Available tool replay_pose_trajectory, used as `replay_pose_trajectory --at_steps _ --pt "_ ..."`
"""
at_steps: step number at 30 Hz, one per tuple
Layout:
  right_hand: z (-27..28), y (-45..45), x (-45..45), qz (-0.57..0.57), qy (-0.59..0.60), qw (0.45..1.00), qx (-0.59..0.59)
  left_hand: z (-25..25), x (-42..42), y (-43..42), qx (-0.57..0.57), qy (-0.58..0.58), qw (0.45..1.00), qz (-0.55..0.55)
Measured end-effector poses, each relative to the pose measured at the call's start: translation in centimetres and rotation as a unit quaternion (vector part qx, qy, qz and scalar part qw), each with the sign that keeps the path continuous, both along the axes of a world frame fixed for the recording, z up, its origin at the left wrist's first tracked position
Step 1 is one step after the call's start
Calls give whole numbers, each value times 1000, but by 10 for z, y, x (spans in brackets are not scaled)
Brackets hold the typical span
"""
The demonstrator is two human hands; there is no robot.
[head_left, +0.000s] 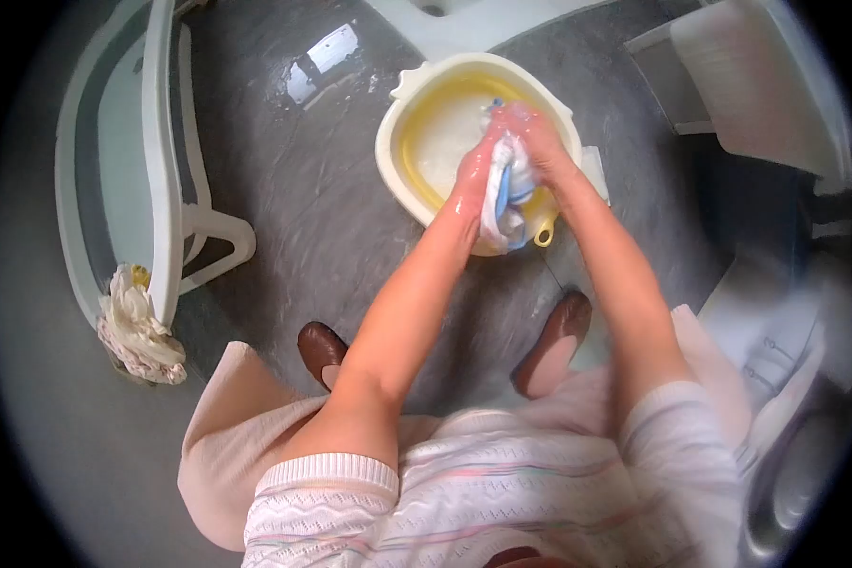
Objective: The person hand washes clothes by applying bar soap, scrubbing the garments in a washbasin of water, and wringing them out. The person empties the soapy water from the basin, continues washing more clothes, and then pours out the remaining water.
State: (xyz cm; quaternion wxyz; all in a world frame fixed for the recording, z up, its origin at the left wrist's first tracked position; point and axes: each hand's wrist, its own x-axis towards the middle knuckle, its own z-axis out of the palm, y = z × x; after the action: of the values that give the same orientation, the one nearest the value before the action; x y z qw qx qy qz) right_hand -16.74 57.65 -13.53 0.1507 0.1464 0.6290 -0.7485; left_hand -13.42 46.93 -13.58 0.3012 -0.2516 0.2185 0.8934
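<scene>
A white and blue wet cloth (507,194) is bunched between my two hands over a cream basin (397,175) with a yellow inside. The left arm in view ends in my left hand (475,175), wet and reddened, closed on the cloth's near side. My right hand (538,137) grips the cloth from the other side, its fingers folded over the top. Part of the cloth hangs down at the basin's near rim. Whitish water lies in the basin, and a yellow ring (543,233) sticks out at its near right edge.
On the left stands a white-framed tub (161,161) with cloths (140,327) draped on its near end. A white fixture (473,24) is at the top. White furniture (748,85) stands at the right. My shoes (322,347) are below the basin on the wet grey floor.
</scene>
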Motion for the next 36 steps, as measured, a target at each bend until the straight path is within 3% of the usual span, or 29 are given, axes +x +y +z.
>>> replay_pose_trajectory --at_steps 2,5,8,10,12,15,16,17,19,20,23,25,28,30,33,36 --pt "-1 8 -4 11 32 998 56 5 -2 4 37 -5 999 0" --pt "8 14 -9 -21 20 995 99 5 2 -3 39 49 990 -126" --pt "7 25 -20 -81 -6 989 123 7 4 1 -32 165 972 -164" --pt "1 36 -27 -121 -14 990 76 -8 8 1 -108 219 944 -221" --pt "5 36 -28 -148 -16 987 59 -21 7 -3 4 130 974 -183" --pt "10 14 -18 -143 87 970 179 -18 4 -5 169 34 984 -37" --pt "2 5 -13 -109 206 933 275 -13 2 -13 199 -1 980 -15" --pt "10 -15 -1 -64 248 911 324 -11 0 -18 229 -36 973 5" --pt "35 -49 28 26 353 839 414 -21 -3 -20 188 -12 981 57" --pt "40 -58 35 72 412 790 449 -29 -3 -22 180 3 981 68" --pt "35 -64 43 74 474 740 472 -48 -2 -29 150 48 983 99" --pt "32 -63 44 57 389 792 467 -57 1 -28 131 76 981 119" --pt "21 -59 37 25 225 871 437 -30 -2 -20 -60 -13 989 133" --pt "14 -52 29 26 119 907 403 -13 -1 -19 -118 -33 983 134" --pt "-16 -36 18 -7 71 948 311 -15 -2 -16 -240 14 967 83" --pt "-16 -27 16 -34 -88 995 43 -25 -4 -14 -390 89 916 32"
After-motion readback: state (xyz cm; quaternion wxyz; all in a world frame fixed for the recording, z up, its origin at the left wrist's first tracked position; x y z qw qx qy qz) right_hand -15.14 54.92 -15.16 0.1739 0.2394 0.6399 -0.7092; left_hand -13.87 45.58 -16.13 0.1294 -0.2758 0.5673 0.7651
